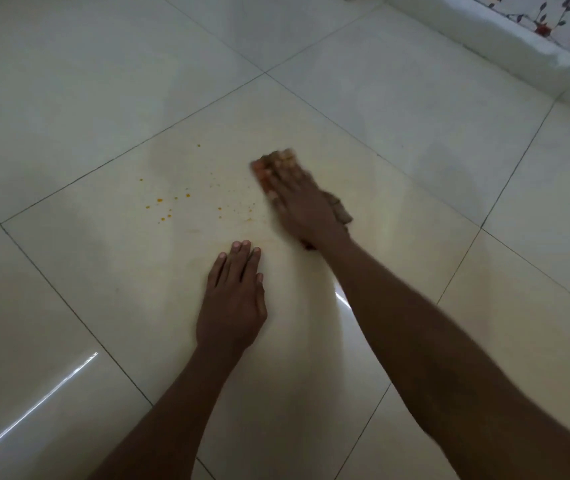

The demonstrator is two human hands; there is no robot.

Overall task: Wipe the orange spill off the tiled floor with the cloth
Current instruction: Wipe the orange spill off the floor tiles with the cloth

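The right hand lies flat on top of a cloth, fingers stretched out and pressing it onto the tiled floor. The hand and cloth are smeared by motion, so the fingers cannot be told apart clearly. The cloth looks brownish with orange patches; part of it pokes out past the fingertips, a fold shows beside the wrist, and the rest is covered by the hand.

The left hand rests palm down on the bare tile, nearer the body and to the left of the right hand, fingers straight and close together, holding nothing. The two hands are apart.

The orange spill is a scatter of small drops and specks on the same tile, beyond the left hand and to the left of the cloth. Finer specks run toward the cloth, and a faint yellowish smear covers the tile around both hands.

The floor is made of large glossy pale tiles with thin dark joints, and streaks of light reflect off it near the left forearm. Far beyond the right hand, a raised white ledge runs along the floor's edge, with a flowered fabric behind it, cut off by the frame.
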